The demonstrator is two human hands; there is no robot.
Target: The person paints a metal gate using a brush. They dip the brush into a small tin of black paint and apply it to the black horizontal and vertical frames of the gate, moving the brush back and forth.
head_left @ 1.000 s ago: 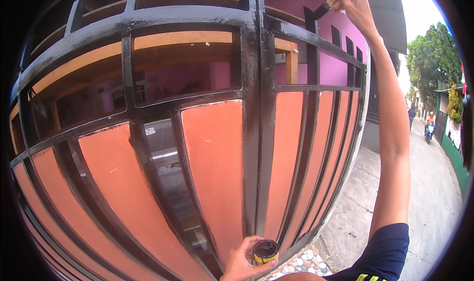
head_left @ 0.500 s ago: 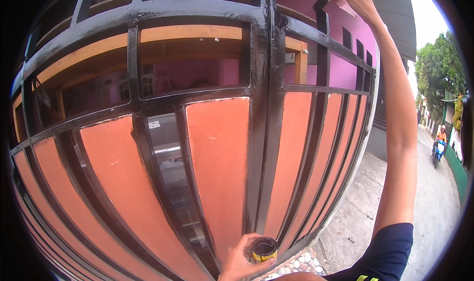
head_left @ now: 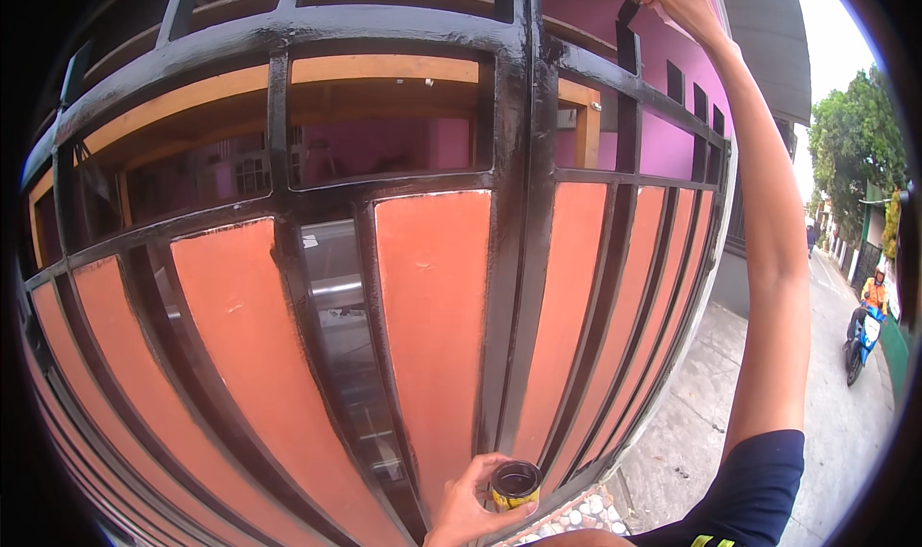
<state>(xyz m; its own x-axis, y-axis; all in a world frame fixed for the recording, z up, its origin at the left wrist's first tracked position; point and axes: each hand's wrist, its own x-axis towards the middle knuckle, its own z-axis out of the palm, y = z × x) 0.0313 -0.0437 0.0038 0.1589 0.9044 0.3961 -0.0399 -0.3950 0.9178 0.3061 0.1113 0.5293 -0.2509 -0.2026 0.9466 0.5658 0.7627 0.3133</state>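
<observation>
My left hand is wrapped round a small yellow paint can, held upright low in front of the gate, with dark paint inside. Stretched high to the upper right, my right hand is closed on the handle of a paintbrush. The brush's dark bristles are at the top of a short upright bar of the gate. The metal gate's frame is glossy black, with orange panels set between the bars.
A rider on a blue motorbike is on the road at the right. Pebbles line the gate's foot. Behind the bars are a purple wall and an orange beam.
The motorbike has come nearer along the road. The brush has shifted slightly at the top of the bar, and the view has turned a little. The can stays in my left hand.
</observation>
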